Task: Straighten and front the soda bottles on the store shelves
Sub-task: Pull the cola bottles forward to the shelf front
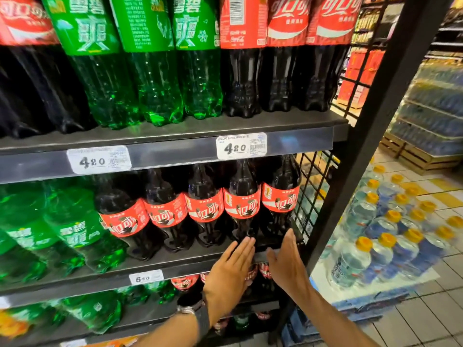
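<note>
The work in hand looks like the right end of the middle shelf (175, 257), where a row of cola bottles (205, 205) stands with red labels turned mostly outward. Both hands are flat and hold nothing. The left hand (230, 266) has its fingers straight and pressed together, with the tips at the foot of the fourth bottle (241, 201); whether they touch it cannot be told. The right hand (285, 261), equally straight-fingered, rises edge-on just beside the foot of the end bottle (280, 196), near the wire side panel (310, 196). My reading is that these two bottles are being bracketed, with no grip taken yet. A bare strip of shelf shows in front of the row, so the next move probably calls for curling the fingers round the lower bodies and drawing each bottle forward to the edge. Each would need to stay upright, with a small twist so its label squares to the aisle. The green bottles (75, 231) to the left look untouched. On the shelf above, one cola bottle (239, 21) shows its barcode side and will likely need turning later
</note>
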Motion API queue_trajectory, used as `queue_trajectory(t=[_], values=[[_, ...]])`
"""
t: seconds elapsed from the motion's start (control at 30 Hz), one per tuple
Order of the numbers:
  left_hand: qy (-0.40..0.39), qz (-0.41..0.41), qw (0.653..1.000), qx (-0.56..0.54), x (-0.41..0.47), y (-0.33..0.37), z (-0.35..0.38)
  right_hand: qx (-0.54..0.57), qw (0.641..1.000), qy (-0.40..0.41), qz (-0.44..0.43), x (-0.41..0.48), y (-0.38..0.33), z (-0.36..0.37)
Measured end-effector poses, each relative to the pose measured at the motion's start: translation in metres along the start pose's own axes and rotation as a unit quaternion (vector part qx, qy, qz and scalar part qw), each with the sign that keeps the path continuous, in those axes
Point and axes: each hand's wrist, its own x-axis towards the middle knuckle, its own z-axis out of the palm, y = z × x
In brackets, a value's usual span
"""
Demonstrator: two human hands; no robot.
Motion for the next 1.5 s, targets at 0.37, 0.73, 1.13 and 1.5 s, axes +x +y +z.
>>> queue_trajectory(t=[0.37, 0.73, 1.13, 1.5], values=[[-0.009, 0.002, 1.000, 0.005, 0.004, -0.004, 0.007, 0.057, 0.991, 0.090, -0.076, 0.026, -0.006, -0.026], [-0.015, 0.010, 0.999, -0.047, 0.005, -0.009, -0.001, 0.105, 0.980, 0.087, -0.143, 0.035, -0.009, -0.036], [-0.021, 0.190, 0.924, -0.331, 0.010, -0.037, -0.208, 0.096, 0.970, 0.002, -0.225, -0.023, -0.091, -0.161], [0.371, 0.060, 0.900, -0.222, 0.031, -0.095, -0.364, 0.130, 0.914, 0.231, -0.306, 0.000, -0.185, -0.253]])
